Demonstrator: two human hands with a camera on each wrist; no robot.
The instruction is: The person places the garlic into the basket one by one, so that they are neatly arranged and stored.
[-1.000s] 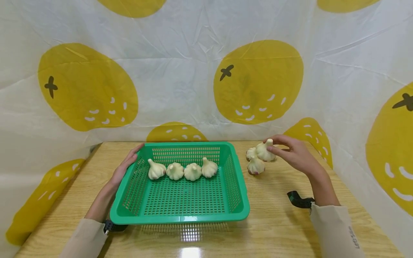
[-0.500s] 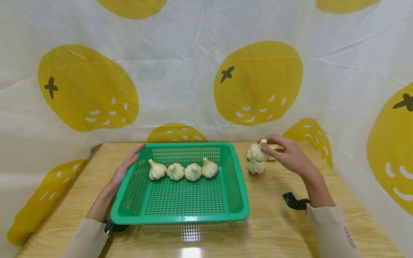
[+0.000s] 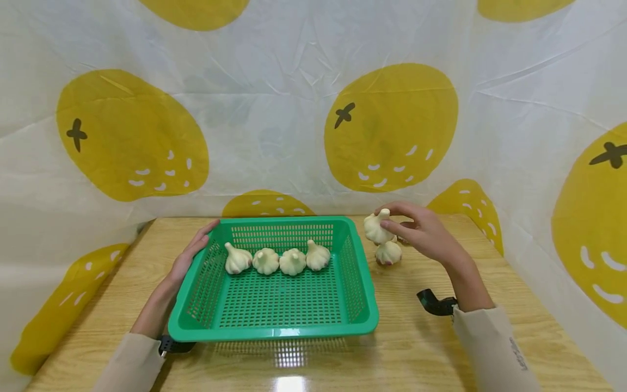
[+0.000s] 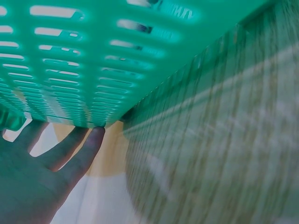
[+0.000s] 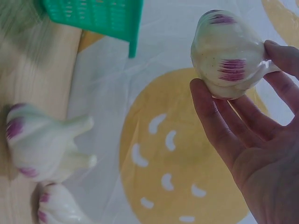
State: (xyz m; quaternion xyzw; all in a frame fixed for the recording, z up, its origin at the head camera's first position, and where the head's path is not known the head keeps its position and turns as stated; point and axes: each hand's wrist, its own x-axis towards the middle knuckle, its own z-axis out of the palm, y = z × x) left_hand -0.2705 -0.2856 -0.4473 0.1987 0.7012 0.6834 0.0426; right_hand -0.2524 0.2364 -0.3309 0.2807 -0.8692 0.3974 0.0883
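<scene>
My right hand (image 3: 416, 231) holds a garlic bulb (image 3: 375, 228) by its neck between thumb and fingers, raised just right of the green plastic basket (image 3: 274, 332). Purple streaks mark the bulb's underside in the right wrist view. Inside the basket, several garlic bulbs (image 3: 292, 261) stand side by side in a row across its back half. My left hand (image 3: 188, 256) lies along the basket's left side; the left wrist view shows its fingers spread and fairly straight against the slotted wall. Below the held bulb, another garlic bulb (image 3: 388, 253) rests on the table, with more partly hidden behind.
The loose bulbs (image 5: 39, 144) sit close together on the wooden table (image 3: 416, 348) in the right wrist view. A white cloth (image 3: 274, 136) printed with yellow fruit hangs behind the table and along its sides.
My right hand has lifted the garlic bulb from the loose group and carried it left, toward the basket's right rim. My left hand and the basket have stayed in place.
</scene>
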